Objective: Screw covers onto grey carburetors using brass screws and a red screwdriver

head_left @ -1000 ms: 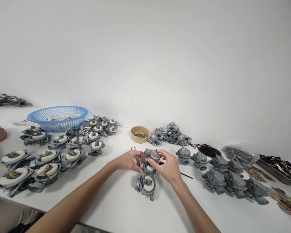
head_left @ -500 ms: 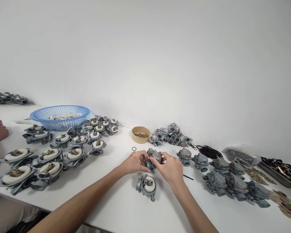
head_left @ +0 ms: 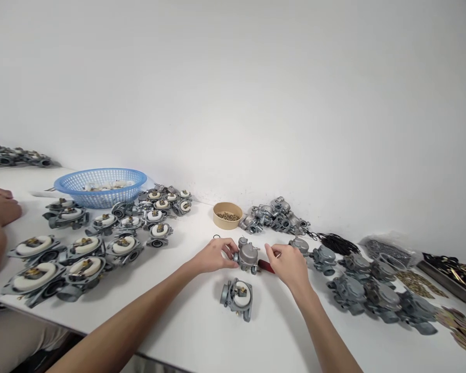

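Observation:
My left hand (head_left: 218, 255) grips a grey metal carburetor (head_left: 249, 256) by its left side, with the domed cover facing up. Just right of it, my right hand (head_left: 290, 263) is apart from the carburetor, its fingers curled. A red tool handle (head_left: 266, 266) shows beside and partly under that hand; the rest of the tool is hidden, and whether the fingers hold anything is unclear. Nearer to me lies an open carburetor (head_left: 238, 299) with a white float and brass parts. A black O-ring (head_left: 216, 237) lies behind my left hand.
Left stand several carburetors with white floats (head_left: 86, 269) and a blue basket (head_left: 101, 199). At the back are a bowl of small brass parts (head_left: 228, 224) and piled carburetors (head_left: 275, 215). Right are covered carburetors (head_left: 380, 294) and a metal tray (head_left: 450, 286). Another person's hand (head_left: 2, 207) rests far left.
My right hand has let go of the carburetor and moved right, uncovering the red handle. My left hand keeps its grip. The view has shifted slightly.

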{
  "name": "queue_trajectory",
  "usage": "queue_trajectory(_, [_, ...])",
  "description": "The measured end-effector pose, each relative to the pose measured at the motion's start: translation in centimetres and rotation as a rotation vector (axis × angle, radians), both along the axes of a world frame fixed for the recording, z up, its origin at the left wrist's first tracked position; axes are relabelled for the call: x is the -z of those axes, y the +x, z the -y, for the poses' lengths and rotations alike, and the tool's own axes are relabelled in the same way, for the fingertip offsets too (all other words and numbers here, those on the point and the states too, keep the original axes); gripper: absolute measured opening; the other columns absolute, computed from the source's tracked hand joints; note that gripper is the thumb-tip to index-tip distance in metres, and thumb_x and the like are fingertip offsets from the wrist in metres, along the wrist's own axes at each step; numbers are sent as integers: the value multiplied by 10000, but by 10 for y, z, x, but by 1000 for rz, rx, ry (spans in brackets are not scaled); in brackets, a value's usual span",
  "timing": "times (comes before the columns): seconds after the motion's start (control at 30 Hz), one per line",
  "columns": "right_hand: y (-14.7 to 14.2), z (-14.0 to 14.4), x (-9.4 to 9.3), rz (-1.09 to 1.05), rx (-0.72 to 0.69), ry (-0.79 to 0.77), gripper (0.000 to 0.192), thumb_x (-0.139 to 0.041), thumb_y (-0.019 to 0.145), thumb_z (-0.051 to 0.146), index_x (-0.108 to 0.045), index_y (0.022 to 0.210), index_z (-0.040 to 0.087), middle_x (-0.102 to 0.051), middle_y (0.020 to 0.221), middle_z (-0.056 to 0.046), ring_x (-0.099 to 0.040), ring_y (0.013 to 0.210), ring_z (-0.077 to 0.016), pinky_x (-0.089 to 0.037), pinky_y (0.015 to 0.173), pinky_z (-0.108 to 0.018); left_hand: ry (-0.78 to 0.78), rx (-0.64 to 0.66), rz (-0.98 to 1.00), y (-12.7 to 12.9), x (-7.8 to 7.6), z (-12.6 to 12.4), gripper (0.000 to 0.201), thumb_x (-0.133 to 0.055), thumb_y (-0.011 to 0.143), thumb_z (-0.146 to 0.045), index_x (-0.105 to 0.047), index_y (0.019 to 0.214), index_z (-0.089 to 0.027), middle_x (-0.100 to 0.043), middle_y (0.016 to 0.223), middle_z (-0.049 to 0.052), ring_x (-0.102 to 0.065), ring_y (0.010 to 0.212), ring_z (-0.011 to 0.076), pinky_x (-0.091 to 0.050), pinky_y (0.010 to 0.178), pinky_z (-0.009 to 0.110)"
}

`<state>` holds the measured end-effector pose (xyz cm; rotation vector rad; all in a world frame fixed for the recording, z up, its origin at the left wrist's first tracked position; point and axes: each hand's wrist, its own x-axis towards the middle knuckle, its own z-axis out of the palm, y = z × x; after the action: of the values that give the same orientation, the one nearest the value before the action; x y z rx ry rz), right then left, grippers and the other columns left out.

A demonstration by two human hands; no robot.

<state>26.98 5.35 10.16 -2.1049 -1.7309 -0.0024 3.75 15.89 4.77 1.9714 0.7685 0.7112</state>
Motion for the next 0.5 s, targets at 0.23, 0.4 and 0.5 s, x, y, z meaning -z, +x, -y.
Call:
queue_trajectory(0.23, [10,-3,18,17,-337,-185,207,-678,802,150,-823,774,295,-762,677,20,-676,650,-172,-377,594,-243,-45,63,26,-9,-4,-10,327,-880,652,-270,-700,916,-199,-736,944,47,-706,872,234,-544,784,340])
queue_trajectory(0.4, [6,-5,23,74,-318,-191,214,-673,808,121,-819,764,271,-795,758,-16,-711,717,-190,-394,621,-249,-45,122,21,-15,-6,-17,353,-881,670,-294,-691,949,-192,-742,996,63,-713,876,225,-568,814,357])
queue_trajectory(0.5, [5,-4,20,122,-295,-193,218,-666,815,108,-815,767,259,-798,772,-32,-718,734,-203,-380,609,-261,-31,174,-6,-21,-9,-21,423,-878,665,-280,-703,1042,-203,-746,1100,82,-734,964,251,-594,797,348])
